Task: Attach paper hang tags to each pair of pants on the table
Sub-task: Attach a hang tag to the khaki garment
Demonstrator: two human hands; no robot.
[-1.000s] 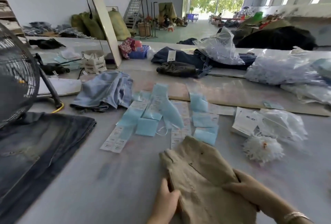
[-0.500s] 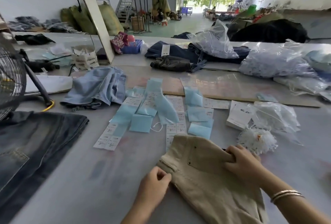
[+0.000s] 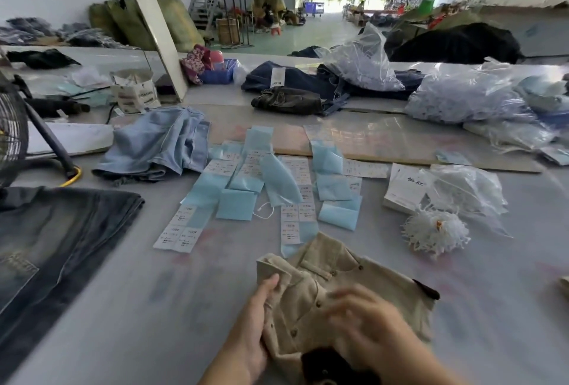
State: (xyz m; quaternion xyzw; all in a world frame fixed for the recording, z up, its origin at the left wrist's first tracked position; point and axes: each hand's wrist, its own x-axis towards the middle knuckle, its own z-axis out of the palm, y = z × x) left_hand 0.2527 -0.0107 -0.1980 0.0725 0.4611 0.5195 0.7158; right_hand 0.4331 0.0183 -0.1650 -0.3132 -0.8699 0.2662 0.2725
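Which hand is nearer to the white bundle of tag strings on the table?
Right. The right hand lies over the beige pants, below and left of the white string bundle. The left hand, at the pants' left edge, is farther.

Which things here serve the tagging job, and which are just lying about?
In the job:
- beige pants, gripped by left hand; right hand blurred over them
- paper tags and blue sleeves
- white string bundle
- light blue jeans and dark jeans, pants on the table

Lying about:
- fan
- plastic bags
- blue basket
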